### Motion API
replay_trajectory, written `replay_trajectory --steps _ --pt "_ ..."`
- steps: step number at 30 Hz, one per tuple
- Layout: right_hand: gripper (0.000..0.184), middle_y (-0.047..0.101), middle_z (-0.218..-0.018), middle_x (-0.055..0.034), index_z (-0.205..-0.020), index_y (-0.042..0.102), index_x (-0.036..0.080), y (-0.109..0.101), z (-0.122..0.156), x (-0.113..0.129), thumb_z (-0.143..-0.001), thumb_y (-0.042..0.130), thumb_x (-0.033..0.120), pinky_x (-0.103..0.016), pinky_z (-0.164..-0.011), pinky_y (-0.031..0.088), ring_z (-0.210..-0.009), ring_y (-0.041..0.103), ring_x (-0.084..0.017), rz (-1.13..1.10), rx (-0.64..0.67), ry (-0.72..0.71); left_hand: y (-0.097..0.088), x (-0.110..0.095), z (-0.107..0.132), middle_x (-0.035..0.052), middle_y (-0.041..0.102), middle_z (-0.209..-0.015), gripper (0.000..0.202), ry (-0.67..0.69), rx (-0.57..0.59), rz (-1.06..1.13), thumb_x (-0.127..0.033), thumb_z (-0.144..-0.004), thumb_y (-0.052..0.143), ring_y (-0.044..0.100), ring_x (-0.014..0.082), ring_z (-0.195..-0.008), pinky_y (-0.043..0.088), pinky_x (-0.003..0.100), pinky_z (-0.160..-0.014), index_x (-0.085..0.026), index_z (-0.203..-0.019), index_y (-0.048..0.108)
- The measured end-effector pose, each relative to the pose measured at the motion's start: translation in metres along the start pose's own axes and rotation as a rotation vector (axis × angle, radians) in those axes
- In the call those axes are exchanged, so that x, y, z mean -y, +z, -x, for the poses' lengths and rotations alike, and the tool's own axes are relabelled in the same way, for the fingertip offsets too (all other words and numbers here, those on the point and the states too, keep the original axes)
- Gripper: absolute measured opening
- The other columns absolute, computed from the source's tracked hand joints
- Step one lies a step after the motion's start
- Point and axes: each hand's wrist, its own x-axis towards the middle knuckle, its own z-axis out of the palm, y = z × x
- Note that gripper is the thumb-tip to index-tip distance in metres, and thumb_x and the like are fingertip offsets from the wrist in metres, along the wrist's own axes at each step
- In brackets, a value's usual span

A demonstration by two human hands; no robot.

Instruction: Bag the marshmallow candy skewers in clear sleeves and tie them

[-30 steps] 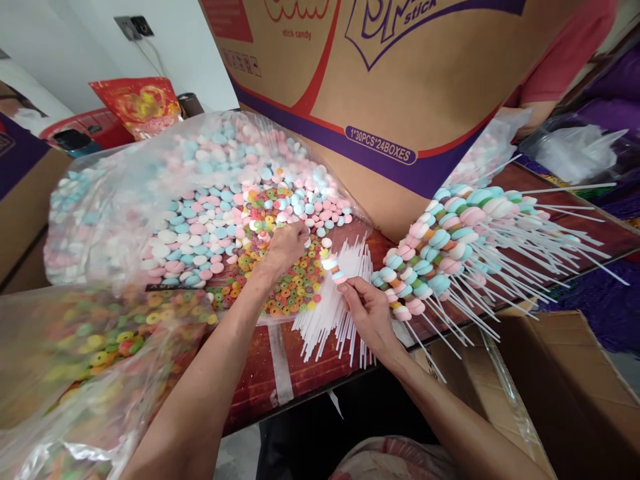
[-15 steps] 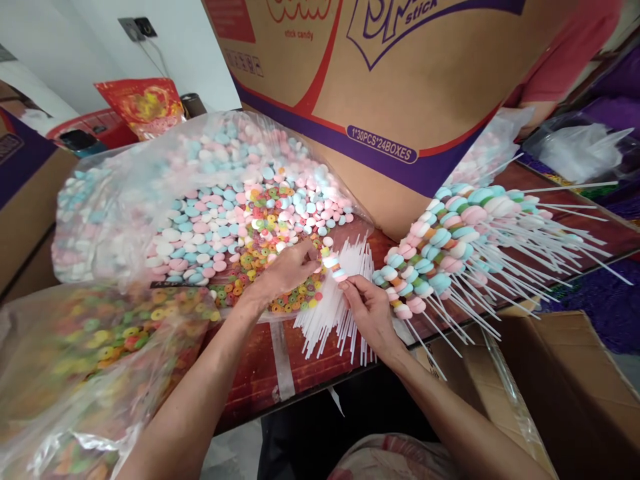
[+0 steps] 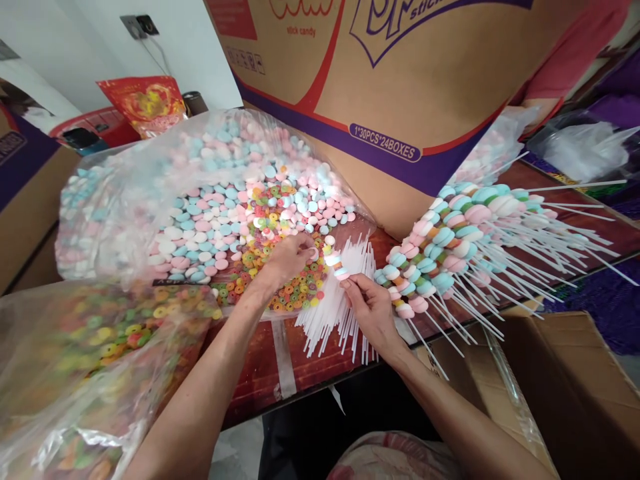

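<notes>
My right hand (image 3: pixel 371 307) pinches the lower end of a candy stick (image 3: pixel 336 263), threaded with pink, blue, white, orange and yellow pieces. Just left of its tip, my left hand (image 3: pixel 290 259) is closed on a small white candy (image 3: pixel 315 254) between thumb and forefinger. Beneath the left hand lie many small ring gummies (image 3: pixel 295 293) in orange, yellow, green and red. Behind them, pink, blue and white candies (image 3: pixel 200 233) spill from a clear plastic bag (image 3: pixel 120 180). A bundle of bare white sticks (image 3: pixel 325 317) lies under and beside my right hand.
To the right, finished candy sticks (image 3: pixel 450 240) are piled with their ends over the table edge. A large cardboard box (image 3: pixel 320 133) stands behind. Another bag of gummies (image 3: pixel 100 353) rests at front left. An open carton (image 3: pixel 565 387) is below right. Another person's sleeve (image 3: pixel 575 60) shows behind the box.
My left hand has drawn slightly back from the stick's tip, and the white candy now shows in its fingers. My right hand holds the candy stick almost unmoved.
</notes>
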Motion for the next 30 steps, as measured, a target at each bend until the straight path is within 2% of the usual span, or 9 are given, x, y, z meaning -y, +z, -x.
replay_trajectory --steps 4,8,12,15,17,19,22,26,30 --pt "0.029 0.042 -0.063 0.0048 -0.078 0.057 0.02 0.0 0.0 -0.002 -0.096 0.049 0.039 -0.026 -0.054 0.029 -0.058 0.038 -0.012 0.024 0.003 0.002 0.011 -0.004 0.002 0.0036 0.063 -0.077 0.004 0.004 -0.052 -0.194 -0.017 -0.08 0.055 0.056 0.0189 -0.07 0.041 0.032 -0.065 -0.019 -0.079 0.058" --pt "0.03 0.042 -0.062 0.0047 -0.078 0.058 0.02 -0.001 0.001 -0.002 -0.097 0.049 0.041 -0.026 -0.053 0.029 -0.057 0.039 -0.012 0.038 0.015 0.008 0.021 -0.002 0.009 0.0097 0.061 -0.099 0.017 0.103 -0.094 -0.362 -0.01 -0.081 0.05 0.058 0.0237 -0.087 0.046 0.035 -0.074 -0.019 -0.094 0.058" --pt "0.03 0.042 -0.061 0.0047 -0.077 0.058 0.02 -0.001 0.001 -0.002 -0.097 0.048 0.041 -0.025 -0.053 0.029 -0.057 0.038 -0.012 0.041 0.015 0.0 0.026 0.001 0.021 0.0117 0.056 -0.105 0.017 0.154 -0.086 -0.386 -0.008 -0.082 0.046 0.059 0.0234 -0.09 0.048 0.035 -0.076 -0.018 -0.089 0.058" --pt "0.03 0.042 -0.062 0.0043 -0.076 0.057 0.02 -0.001 0.001 -0.003 -0.096 0.048 0.04 -0.025 -0.054 0.029 -0.058 0.038 -0.012 0.041 0.007 -0.015 0.021 0.004 0.025 0.0076 0.059 -0.096 0.015 0.124 -0.134 -0.198 -0.014 -0.083 0.05 0.059 0.0209 -0.084 0.049 0.034 -0.074 -0.02 -0.094 0.057" --pt "0.03 0.042 -0.062 0.0042 -0.076 0.056 0.02 -0.001 0.001 -0.002 -0.096 0.048 0.039 -0.025 -0.054 0.03 -0.058 0.038 -0.012 0.046 0.018 -0.015 0.017 0.008 0.027 0.0032 0.061 -0.087 0.012 0.085 -0.172 0.049 -0.021 -0.082 0.055 0.06 0.0184 -0.081 0.049 0.032 -0.074 -0.021 -0.094 0.056" --pt "0.029 0.042 -0.061 0.0042 -0.076 0.057 0.02 -0.001 0.002 0.0 -0.096 0.048 0.039 -0.025 -0.054 0.03 -0.058 0.038 -0.012 0.061 0.048 -0.016 0.014 0.012 0.03 0.0011 0.063 -0.083 0.02 0.032 -0.223 0.333 -0.027 -0.079 0.062 0.062 0.0169 -0.08 0.051 0.031 -0.075 -0.02 -0.097 0.057" --pt "0.028 0.042 -0.061 0.0044 -0.076 0.056 0.02 -0.002 0.003 0.006 -0.096 0.048 0.038 -0.025 -0.054 0.03 -0.058 0.038 -0.012 0.081 0.112 -0.027 0.014 0.018 0.036 0.0034 0.068 -0.086 0.035 -0.054 -0.293 0.636 -0.033 -0.07 0.073 0.064 0.0166 -0.08 0.052 0.031 -0.076 -0.017 -0.099 0.064" --pt "0.032 0.04 -0.059 0.0049 -0.068 0.051 0.02 0.0 0.004 0.015 -0.096 0.048 0.037 -0.026 -0.053 0.028 -0.056 0.037 -0.011 0.092 0.166 -0.037 0.019 0.021 0.043 0.0032 0.072 -0.086 0.037 -0.079 -0.354 0.814 -0.033 -0.061 0.082 0.063 0.0145 -0.076 0.052 0.03 -0.076 -0.016 -0.092 0.072" --pt "0.032 0.039 -0.059 0.005 -0.069 0.051 0.02 0.002 0.003 0.019 -0.096 0.048 0.036 -0.025 -0.053 0.028 -0.055 0.036 -0.011 0.086 0.192 -0.026 0.023 0.023 0.045 0.0011 0.072 -0.08 0.026 -0.036 -0.403 0.854 -0.031 -0.064 0.081 0.063 0.0135 -0.075 0.05 0.027 -0.075 -0.018 -0.086 0.075"
